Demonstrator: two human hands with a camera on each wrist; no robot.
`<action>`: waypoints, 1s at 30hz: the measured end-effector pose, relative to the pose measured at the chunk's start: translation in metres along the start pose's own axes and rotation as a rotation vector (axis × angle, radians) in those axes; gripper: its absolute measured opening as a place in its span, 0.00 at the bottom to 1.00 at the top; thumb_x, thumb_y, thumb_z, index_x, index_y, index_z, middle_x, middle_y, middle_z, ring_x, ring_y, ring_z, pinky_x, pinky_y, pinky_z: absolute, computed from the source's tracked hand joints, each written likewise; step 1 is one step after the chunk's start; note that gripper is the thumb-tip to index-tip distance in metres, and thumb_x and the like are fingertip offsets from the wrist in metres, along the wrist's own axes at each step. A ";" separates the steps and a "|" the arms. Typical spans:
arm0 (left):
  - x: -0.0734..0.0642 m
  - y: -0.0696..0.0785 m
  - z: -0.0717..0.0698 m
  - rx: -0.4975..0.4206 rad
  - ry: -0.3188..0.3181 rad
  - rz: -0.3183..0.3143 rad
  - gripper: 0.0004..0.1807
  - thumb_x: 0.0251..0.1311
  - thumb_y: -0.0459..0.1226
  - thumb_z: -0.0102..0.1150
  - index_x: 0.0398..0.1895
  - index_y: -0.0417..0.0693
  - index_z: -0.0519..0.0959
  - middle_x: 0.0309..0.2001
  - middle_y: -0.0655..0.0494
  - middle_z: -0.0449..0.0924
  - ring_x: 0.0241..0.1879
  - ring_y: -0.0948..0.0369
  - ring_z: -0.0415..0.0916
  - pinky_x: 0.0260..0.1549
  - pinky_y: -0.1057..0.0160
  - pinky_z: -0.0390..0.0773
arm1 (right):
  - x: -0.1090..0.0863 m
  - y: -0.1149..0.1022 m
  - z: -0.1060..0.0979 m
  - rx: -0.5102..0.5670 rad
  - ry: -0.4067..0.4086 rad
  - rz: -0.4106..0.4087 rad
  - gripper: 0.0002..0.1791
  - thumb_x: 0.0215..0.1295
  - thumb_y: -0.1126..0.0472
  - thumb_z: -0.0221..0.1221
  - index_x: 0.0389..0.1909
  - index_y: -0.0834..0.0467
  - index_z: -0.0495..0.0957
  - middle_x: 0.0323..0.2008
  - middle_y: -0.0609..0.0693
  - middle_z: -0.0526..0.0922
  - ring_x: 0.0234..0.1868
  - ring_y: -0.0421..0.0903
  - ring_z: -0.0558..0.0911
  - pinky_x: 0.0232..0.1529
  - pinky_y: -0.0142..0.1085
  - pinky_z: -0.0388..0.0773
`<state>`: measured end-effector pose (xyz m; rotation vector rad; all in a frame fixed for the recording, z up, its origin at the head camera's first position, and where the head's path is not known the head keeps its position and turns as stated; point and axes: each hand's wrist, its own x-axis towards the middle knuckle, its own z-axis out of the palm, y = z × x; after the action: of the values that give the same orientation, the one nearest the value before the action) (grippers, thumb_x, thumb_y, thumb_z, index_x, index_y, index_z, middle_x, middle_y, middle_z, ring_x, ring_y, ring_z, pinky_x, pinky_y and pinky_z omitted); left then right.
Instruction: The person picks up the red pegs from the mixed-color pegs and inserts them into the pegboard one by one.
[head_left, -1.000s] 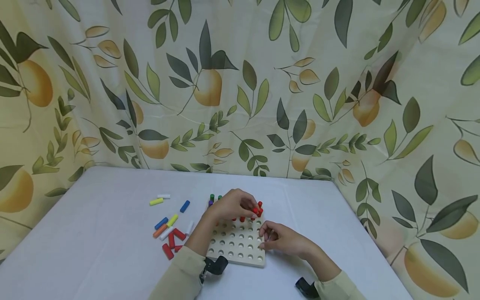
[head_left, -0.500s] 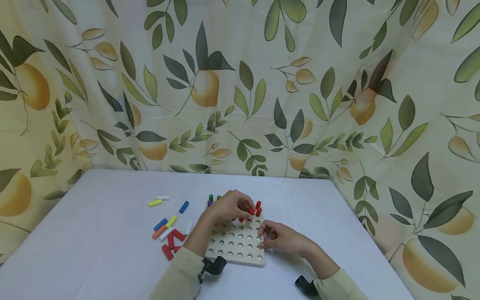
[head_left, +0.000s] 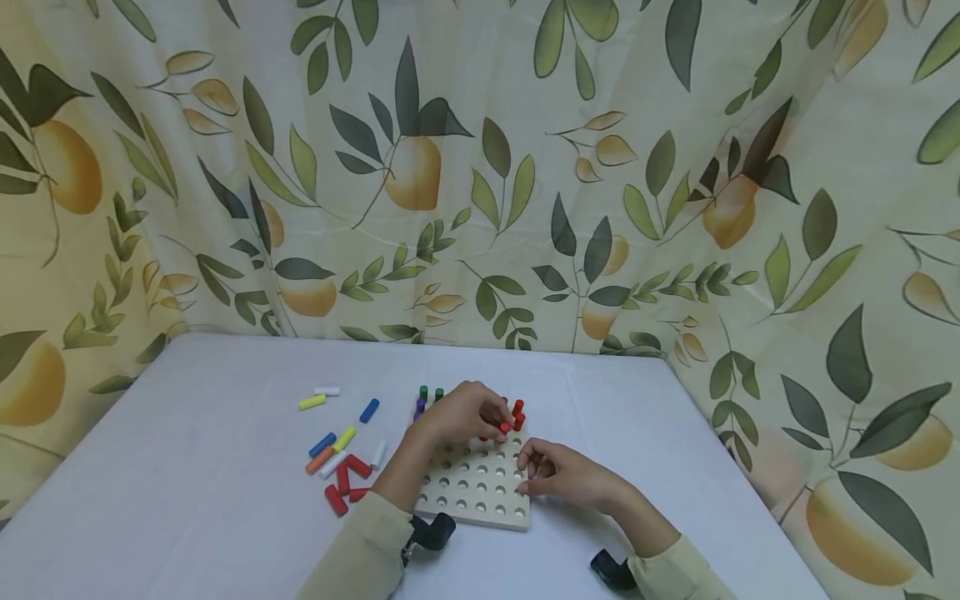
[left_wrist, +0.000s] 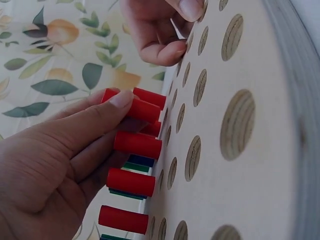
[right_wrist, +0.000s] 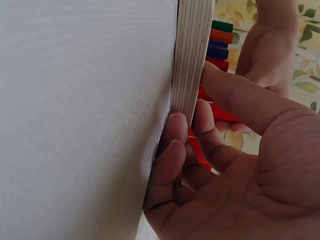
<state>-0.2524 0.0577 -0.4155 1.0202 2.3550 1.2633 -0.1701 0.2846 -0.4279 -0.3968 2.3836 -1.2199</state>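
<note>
A pale wooden pegboard [head_left: 510, 521] with rows of round holes lies on the table. Over its far right part, my left hand [head_left: 461, 415] pinches a red peg [left_wrist: 142, 109] between thumb and fingers, its lower end close to the board. Other red pegs [left_wrist: 131, 181] stand in a row beside that hand, with green and blue ones behind them. My right hand [head_left: 570, 479] grips the board's right side, thumb [right_wrist: 225, 87] at the upper edge and fingers curled against the side. Part of the far rows is hidden behind the left hand.
Loose pegs lie left of the board, among them red pegs [head_left: 335, 502], a yellow peg [head_left: 312, 402], a blue peg [head_left: 369, 412] and an orange peg [head_left: 320, 461]. A patterned curtain [head_left: 480, 183] hangs behind the white table [head_left: 225, 467].
My left hand and its red peg have shifted slightly left and toward me, away from the red pegs at the far right corner. The right hand keeps its place on the board's side.
</note>
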 end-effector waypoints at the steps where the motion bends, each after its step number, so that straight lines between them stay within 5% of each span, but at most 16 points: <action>1: 0.000 0.000 0.000 0.006 0.001 0.000 0.08 0.60 0.27 0.72 0.42 0.41 0.88 0.34 0.60 0.87 0.34 0.66 0.81 0.38 0.67 0.80 | 0.000 0.000 0.000 -0.001 0.001 -0.002 0.15 0.65 0.61 0.71 0.47 0.58 0.76 0.38 0.53 0.75 0.39 0.50 0.72 0.37 0.36 0.69; 22: 0.006 0.004 0.007 0.126 -0.014 -0.050 0.08 0.59 0.27 0.73 0.41 0.43 0.89 0.33 0.64 0.86 0.35 0.69 0.81 0.43 0.69 0.79 | 0.002 0.004 -0.001 -0.003 0.011 -0.024 0.15 0.65 0.61 0.71 0.46 0.58 0.76 0.37 0.52 0.74 0.38 0.49 0.72 0.36 0.35 0.70; 30: 0.006 0.003 0.005 0.091 -0.025 -0.049 0.10 0.59 0.27 0.73 0.44 0.41 0.89 0.35 0.61 0.87 0.36 0.68 0.82 0.42 0.70 0.80 | 0.001 0.002 -0.001 -0.002 0.007 -0.023 0.16 0.65 0.61 0.71 0.46 0.58 0.76 0.37 0.53 0.74 0.38 0.50 0.72 0.36 0.35 0.70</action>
<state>-0.2530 0.0657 -0.4156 0.9929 2.4232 1.1286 -0.1712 0.2859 -0.4296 -0.4228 2.3928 -1.2314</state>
